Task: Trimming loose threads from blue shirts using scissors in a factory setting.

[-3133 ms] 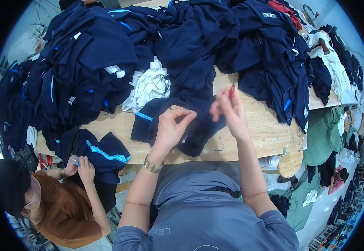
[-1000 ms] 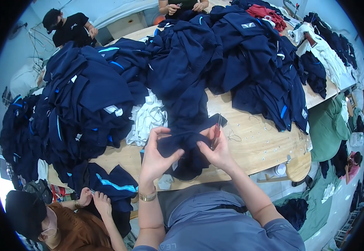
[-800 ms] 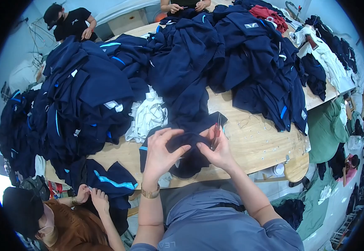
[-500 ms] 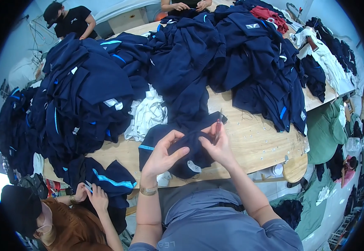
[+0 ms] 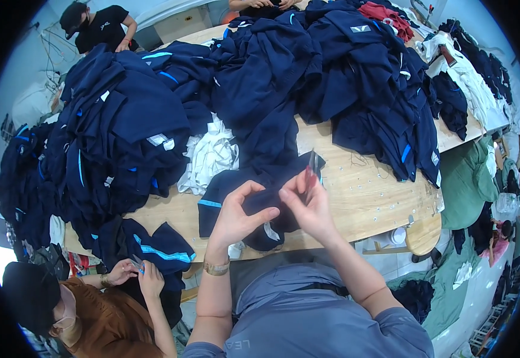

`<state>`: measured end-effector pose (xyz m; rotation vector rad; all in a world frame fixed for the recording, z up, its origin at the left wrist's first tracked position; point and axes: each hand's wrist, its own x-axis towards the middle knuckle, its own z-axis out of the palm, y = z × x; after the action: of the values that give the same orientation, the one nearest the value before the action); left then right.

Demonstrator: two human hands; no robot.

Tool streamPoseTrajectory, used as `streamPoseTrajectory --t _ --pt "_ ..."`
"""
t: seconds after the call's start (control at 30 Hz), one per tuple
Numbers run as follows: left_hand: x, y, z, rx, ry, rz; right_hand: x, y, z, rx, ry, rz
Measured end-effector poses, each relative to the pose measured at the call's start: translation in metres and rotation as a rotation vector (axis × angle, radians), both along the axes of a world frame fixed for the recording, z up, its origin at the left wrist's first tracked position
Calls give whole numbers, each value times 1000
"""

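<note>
A navy garment [image 5: 227, 185] with a light blue stripe lies across the table's near edge in front of me. My left hand [image 5: 239, 215] holds its near part, fingers curled over the cloth and thumb stretched along it. My right hand [image 5: 311, 206] grips a small pair of red-handled thread snips [image 5: 312, 170], blades pointing up and away. Its thumb and forefinger also pinch at the garment's edge, close to my left hand. A white label [image 5: 271, 231] hangs from the cloth below my hands. Whatever thread may be between the fingertips is too small to see.
Large heaps of navy garments [image 5: 146, 113] cover the wooden table [image 5: 361, 203] to the left and far side. A pile of white strips [image 5: 212, 158] sits just beyond my left hand. At lower left a co-worker [image 5: 105, 310] handles another navy piece; two more people stand across the table.
The snips in my right hand have tilted more upright. My left hand has shifted slightly right with the cloth, and the white label now shows narrower.
</note>
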<state>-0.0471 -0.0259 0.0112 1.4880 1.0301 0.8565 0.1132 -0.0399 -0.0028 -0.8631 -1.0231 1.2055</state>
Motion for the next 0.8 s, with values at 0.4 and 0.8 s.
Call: streamPoseTrajectory --t 0.4,0.8 --pt "-7 1 -10 -325 -350 -27 48 -3 -7 25 83 181" --pt "-12 1 -15 -426 -516 -35 43 -9 8 465 -1214 -64"
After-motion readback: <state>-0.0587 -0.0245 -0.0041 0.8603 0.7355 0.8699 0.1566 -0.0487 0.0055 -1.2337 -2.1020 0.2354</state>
